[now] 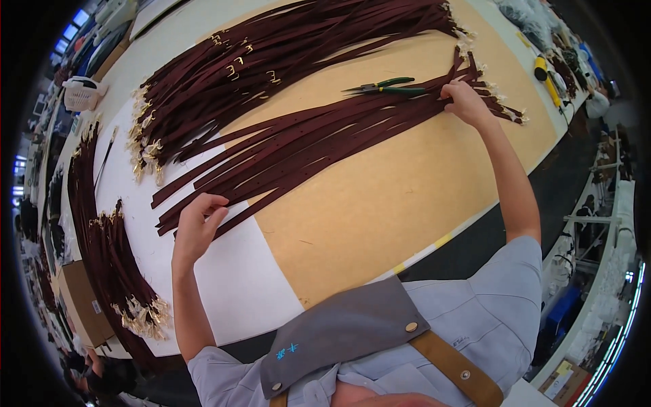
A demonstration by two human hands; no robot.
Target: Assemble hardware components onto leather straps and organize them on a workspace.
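Long dark-brown leather straps point(291, 149) lie fanned out across the table in front of me. My right hand point(466, 102) is closed over the bundle towards its right end, where pale wrapped metal fittings point(512, 112) stick out. At the left ends, my left hand point(198, 227) has its thumb and forefinger curled around the edge of a strap; the exact fingertip contact is partly hidden. Pliers with green handles point(390, 87) rest on top of the straps, beside my right hand, jaws pointing left.
A larger pile of the same straps point(285, 54), with gold-coloured buckles, lies beyond. More bundles point(112, 244) hang over the table's left edge. A white basket point(83, 93) stands far left, a cardboard box point(85, 298) below it. A yellow-and-black tool point(542, 71) lies far right.
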